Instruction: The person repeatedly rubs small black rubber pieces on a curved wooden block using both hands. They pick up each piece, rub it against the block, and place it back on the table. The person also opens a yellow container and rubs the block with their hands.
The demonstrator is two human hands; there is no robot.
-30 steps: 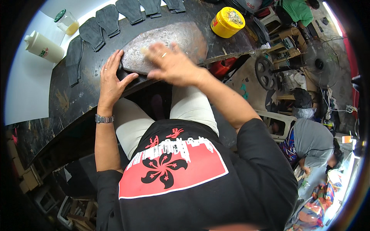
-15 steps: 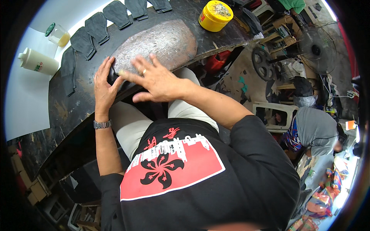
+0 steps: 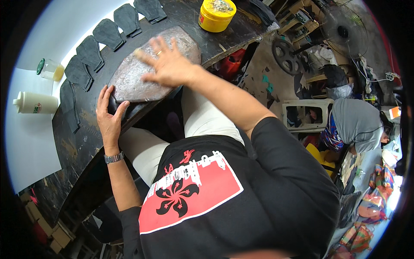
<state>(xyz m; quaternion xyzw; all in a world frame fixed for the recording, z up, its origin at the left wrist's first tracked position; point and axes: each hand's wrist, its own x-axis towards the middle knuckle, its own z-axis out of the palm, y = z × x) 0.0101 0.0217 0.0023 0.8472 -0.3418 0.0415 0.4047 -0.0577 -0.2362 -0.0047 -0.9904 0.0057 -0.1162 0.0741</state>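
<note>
A large flat stone slab [image 3: 133, 77], grey-brown and shiny, lies near the front edge of the dark worktable [image 3: 73, 149]. Over its middle is my right hand [image 3: 168, 64], fingers spread and blurred by motion; whether it touches the stone I cannot tell. My left hand [image 3: 108, 118] rests at the slab's left end, thumb and fingers apart. Something dark shows between them, too shaded to make out. Along the table's far edge lies a row of black leather-like pieces [image 3: 108, 33], the closest one [image 3: 69, 105] just beyond my left hand.
A yellow tub [image 3: 215, 17] with a crusted lid stands right of the slab. At the left are a white lidded tumbler [image 3: 36, 102] and a glass jar [image 3: 51, 70] with a green lid. A standing fan [image 3: 343, 32] and a person in grey [image 3: 355, 125] are at the right.
My right hand has moved from beside my left thumb up over the slab, fingers spreading. My left hand stays at the slab's left end. The whole view has shifted somewhat.
</note>
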